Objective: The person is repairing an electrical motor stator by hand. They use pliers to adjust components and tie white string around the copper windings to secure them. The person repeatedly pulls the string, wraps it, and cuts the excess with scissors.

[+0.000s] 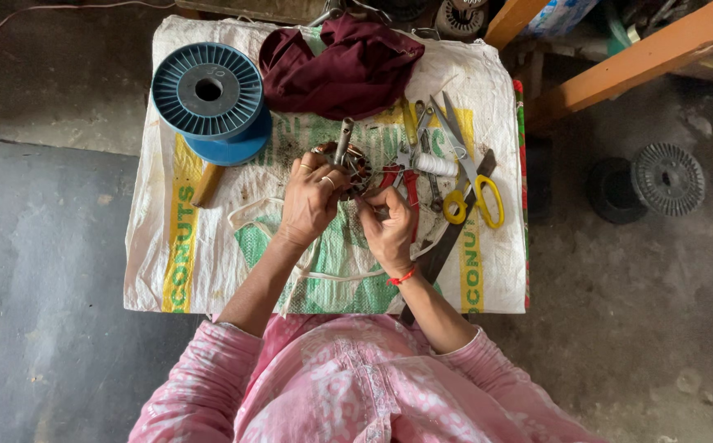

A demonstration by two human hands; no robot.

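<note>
A white woven sack (488, 107) lies flat over the low table — green panel in the middle, yellow bands down both sides. A blue-and-white printed packet (560, 15) sits at the top edge, partly hidden.

Head camera looks straight down, fairly high.

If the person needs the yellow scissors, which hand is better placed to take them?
Probably the right hand: the scissors lie just beyond it on that side. The left hand is farther away and rests on the motor coil, steadying it.
</note>
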